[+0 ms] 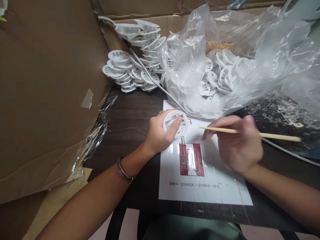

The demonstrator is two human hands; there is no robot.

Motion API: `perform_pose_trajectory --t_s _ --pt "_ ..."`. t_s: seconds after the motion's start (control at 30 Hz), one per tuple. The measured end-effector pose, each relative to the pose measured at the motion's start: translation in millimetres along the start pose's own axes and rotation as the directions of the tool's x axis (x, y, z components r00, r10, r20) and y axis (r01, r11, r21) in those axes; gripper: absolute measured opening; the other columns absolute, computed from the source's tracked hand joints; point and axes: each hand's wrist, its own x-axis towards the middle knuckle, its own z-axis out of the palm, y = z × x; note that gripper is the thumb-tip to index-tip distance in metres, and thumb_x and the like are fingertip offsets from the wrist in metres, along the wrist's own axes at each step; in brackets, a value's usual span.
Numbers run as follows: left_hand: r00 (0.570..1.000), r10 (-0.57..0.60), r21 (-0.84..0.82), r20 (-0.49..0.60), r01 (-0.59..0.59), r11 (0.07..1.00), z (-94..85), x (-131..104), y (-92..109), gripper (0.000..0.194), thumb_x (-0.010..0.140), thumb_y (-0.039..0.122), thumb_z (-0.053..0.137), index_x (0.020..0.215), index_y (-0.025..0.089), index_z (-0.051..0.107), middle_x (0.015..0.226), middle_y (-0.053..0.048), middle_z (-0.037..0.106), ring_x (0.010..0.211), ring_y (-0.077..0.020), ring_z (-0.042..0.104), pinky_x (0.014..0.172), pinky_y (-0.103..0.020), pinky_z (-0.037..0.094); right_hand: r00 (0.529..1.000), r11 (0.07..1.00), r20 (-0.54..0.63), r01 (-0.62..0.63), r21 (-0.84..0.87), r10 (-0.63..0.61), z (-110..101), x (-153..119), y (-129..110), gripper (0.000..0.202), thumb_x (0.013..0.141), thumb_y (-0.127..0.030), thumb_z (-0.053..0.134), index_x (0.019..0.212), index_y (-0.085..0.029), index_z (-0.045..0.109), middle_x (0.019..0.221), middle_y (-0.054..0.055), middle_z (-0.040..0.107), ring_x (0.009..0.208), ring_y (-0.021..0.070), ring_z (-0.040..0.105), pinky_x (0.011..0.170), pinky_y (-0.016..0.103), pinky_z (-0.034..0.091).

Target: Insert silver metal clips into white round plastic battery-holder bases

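Note:
My left hand (158, 133) holds a round white plastic disc (177, 130) with small slots and metal bits, the thumb lying across its face. To the right, my right hand (238, 143) grips a thin wooden stick (280, 136); its tip points left toward the disc without touching it. That hand is partly smeared by motion. Both hands are above a white sheet (205, 193) printed with a red and white picture (192, 160) and the text "DRS-206DC-E001-01". A small metal piece shows just below the disc, at the top of the picture.
Stacks of white discs (125, 70) stand at the back left. A clear plastic bag (185, 76) holds more discs behind the sheet. Many small metal pieces (295, 113) lie at the right. A grey cable (160, 87) crosses the dark table (130, 113). Cardboard (50, 83) walls the left side.

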Motion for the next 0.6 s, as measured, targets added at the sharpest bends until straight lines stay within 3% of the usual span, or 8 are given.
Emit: perform_pose_trajectory --t_s 0.1,0.23,0.4,0.6 --pt "1.0 0.003 0.009 0.028 -0.003 1.0 1.6 2 0 0.013 0.084 0.024 0.058 0.091 0.018 0.066 0.083 -0.002 0.072 0.074 -0.0166 0.067 0.07 -0.028 0.055 0.999 0.971 0.017 0.032 0.238 -0.037 11 6 17 0.032 0.097 -0.039 0.045 0.09 -0.021 0.07 0.077 0.003 0.07 0.058 0.0147 0.064 0.052 0.03 0.052" --pt "0.998 -0.017 0.019 0.054 0.016 1.0 3.2 5 -2 0.014 0.085 0.025 0.057 0.093 0.018 0.066 0.083 -0.003 0.072 0.074 -0.0166 0.067 0.07 -0.029 0.055 0.998 0.993 -0.032 0.057 0.105 -0.054 18 12 22 0.003 0.083 -0.022 0.068 0.084 -0.02 0.069 0.072 0.002 0.07 0.055 0.013 0.064 0.048 0.025 0.052" --pt "0.999 -0.02 0.031 0.05 0.019 0.999 3.7 9 -2 0.013 0.084 0.025 0.058 0.091 0.018 0.066 0.081 -0.002 0.071 0.073 -0.0157 0.065 0.07 -0.028 0.053 0.997 0.997 0.03 0.071 0.038 -0.072 16 16 20 0.003 0.081 -0.02 0.069 0.084 -0.021 0.069 0.077 0.002 0.071 0.065 0.0141 0.068 0.054 0.024 0.055" --pt "0.999 -0.018 0.023 0.034 0.017 1.0 3.6 10 -1 0.013 0.082 0.024 0.06 0.091 0.018 0.067 0.084 -0.003 0.072 0.076 -0.0163 0.066 0.07 -0.028 0.053 0.998 0.984 0.056 -0.001 0.176 -0.009 20 14 23 0.004 0.087 -0.021 0.063 0.086 -0.019 0.066 0.096 0.004 0.072 0.074 0.0147 0.071 0.058 0.024 0.06"
